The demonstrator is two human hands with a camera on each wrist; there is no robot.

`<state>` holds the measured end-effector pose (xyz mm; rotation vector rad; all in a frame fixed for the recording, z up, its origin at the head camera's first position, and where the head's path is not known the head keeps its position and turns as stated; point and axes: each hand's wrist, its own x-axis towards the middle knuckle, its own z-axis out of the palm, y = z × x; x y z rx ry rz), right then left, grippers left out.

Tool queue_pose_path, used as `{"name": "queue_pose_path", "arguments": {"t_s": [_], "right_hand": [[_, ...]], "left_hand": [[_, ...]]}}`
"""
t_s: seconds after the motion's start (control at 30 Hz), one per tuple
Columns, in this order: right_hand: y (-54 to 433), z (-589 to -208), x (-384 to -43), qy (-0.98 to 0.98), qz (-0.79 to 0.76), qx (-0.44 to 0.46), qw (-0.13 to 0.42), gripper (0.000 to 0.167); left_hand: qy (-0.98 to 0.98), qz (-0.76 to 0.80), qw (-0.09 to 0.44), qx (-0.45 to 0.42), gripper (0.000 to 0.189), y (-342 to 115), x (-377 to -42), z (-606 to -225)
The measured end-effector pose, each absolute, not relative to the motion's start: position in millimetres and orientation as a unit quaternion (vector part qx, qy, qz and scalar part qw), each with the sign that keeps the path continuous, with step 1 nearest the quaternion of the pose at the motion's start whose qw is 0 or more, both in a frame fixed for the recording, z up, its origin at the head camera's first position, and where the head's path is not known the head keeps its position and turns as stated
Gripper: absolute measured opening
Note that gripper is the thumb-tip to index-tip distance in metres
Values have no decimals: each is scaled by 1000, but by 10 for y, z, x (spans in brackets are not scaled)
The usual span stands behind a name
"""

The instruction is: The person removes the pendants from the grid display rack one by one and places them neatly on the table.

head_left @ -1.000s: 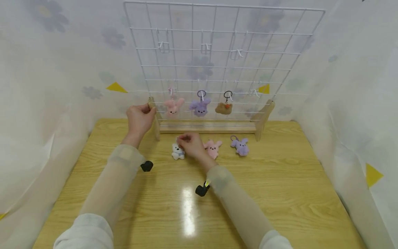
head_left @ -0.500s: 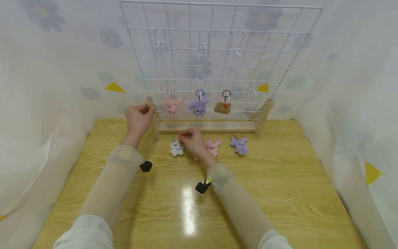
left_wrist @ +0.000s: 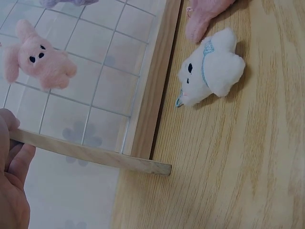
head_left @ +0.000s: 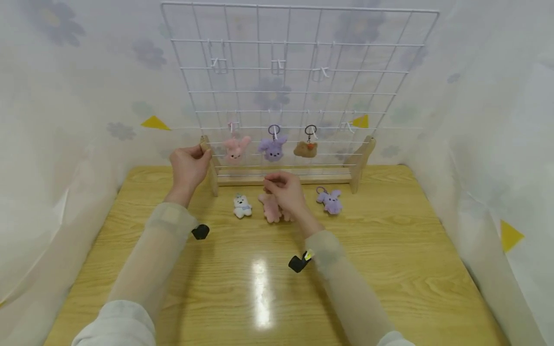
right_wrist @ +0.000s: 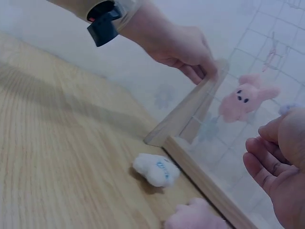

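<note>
My left hand [head_left: 189, 166] pinches the top of the left wooden upright [left_wrist: 90, 153] of the display rack. My right hand [head_left: 287, 192] hovers over the pink plush keychains, fingers loosely bent; the right wrist view shows nothing between them. Below it lies one pink plush [head_left: 271, 210], and part of a second pink plush [head_left: 287, 216] peeks out from under the hand. To their left a white plush bear [head_left: 242, 206] with a blue scarf lies face up. A purple bunny keychain [head_left: 331, 202] with a ring lies to the right.
On the white wire grid [head_left: 298, 92] hang a pink bunny keychain [head_left: 235, 149], a purple bunny keychain [head_left: 273, 149] and a brown bear keychain [head_left: 306, 149]. Bare white hooks [head_left: 321, 72] sit higher up. The rack stands on the wooden table [head_left: 242, 288], between pale cloth walls.
My right hand has let go of the white plush bear and moved right, over the pink plushes. The bear now lies slightly nearer the rack. My left hand keeps its grip.
</note>
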<state>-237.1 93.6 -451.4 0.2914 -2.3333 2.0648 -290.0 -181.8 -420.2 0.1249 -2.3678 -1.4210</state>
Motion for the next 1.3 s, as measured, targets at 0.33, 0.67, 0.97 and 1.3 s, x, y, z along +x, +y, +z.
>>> {"name": "queue_pose_path", "arguments": {"t_s": [0.33, 0.67, 0.97, 1.3], "right_hand": [[1413, -4216, -2471, -734, 675, 65, 37, 21], [1762, -3940, -2722, -729, 678, 59, 79, 20], [1908, -3835, -2882, -727, 673, 60, 123, 19], [1930, -3771, -2947, -738, 662, 45, 122, 22]], "left_hand": [[-841, -505, 190, 43, 27, -1829, -2908, -4211], [-841, -507, 182, 42, 27, -1839, -2891, -4219], [-842, -507, 180, 38, 28, -1841, -2904, -4233], [-841, -510, 174, 41, 29, -1831, -2890, -4211]]}}
